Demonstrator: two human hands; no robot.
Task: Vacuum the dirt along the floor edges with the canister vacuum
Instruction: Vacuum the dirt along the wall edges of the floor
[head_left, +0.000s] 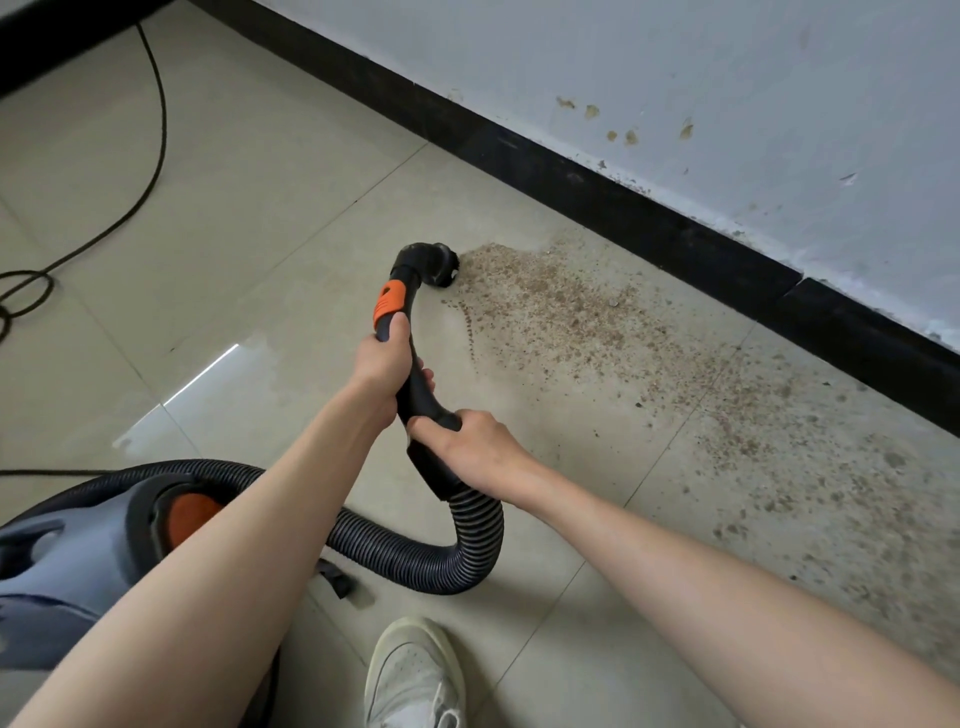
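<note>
Two hands on the vacuum handle (415, 379): left hand (382, 361) is the upper grip, fingers wrapped round the black tube just below the orange collar (389, 306); right hand (467, 441) is the lower grip, clenched round the cuff where the ribbed hose (467, 551) joins. Neither hand is free.

Brush nozzle (434, 265) sits on the tile floor (260, 208), touching the near-left tip of the dirt patch (571, 322). Dirt spreads from there to the right & toward the black baseboard (649, 223), running as a band roughly parallel w/ the wall, thinning out lower right. So the work lies right of and beyond the nozzle. Handle's long axis points from the person up toward the wall, i.e. crossways to the dirt band.

Left hand is nearer the nozzle, so prob. it steers while the right carries the hose end. Judging by the patch, most of the dirt is not yet cleared; next sweep likely goes rightward along the baseboard.

Canister (93, 540) sits lower left, beside the person's white shoe (415, 675); power cord (150, 156) trails across the floor upper left.
</note>
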